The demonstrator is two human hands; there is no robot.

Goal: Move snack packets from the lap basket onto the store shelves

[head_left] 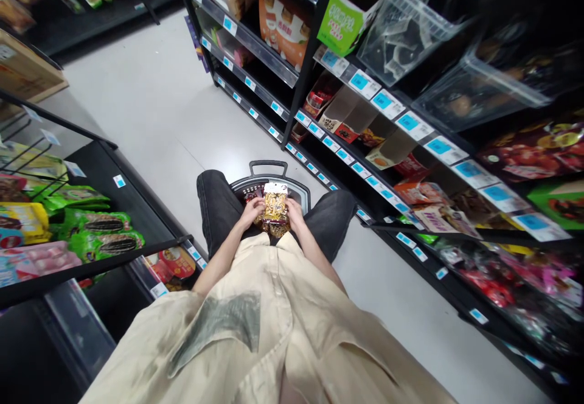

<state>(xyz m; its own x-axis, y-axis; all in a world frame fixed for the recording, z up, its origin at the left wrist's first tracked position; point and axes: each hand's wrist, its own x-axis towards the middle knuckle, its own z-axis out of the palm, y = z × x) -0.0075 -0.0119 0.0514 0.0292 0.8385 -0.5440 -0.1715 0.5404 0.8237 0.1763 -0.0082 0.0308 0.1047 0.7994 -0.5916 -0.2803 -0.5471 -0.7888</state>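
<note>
Between my knees, a clear snack packet (pixel 276 204) with a white top and yellow-brown contents is held upright over a shopping basket (pixel 298 192). My left hand (pixel 252 211) grips its left edge. On the opposite edge, the fingers of my right hand (pixel 294 212) are closed. Below and to the left of the packet, dark red items show in the basket, partly covered by my hands and the packet. The basket's grey rim and raised handle (pixel 268 163) point away from me.
Tall shelves with price tags (pixel 364 83) rise on the right, holding clear plastic bins (pixel 401 30) and boxed snacks. A lower shelf on the left carries green snack bags (pixel 107 243). A cardboard box (pixel 30 69) stands at far left. Pale floor (pixel 137 100) runs ahead.
</note>
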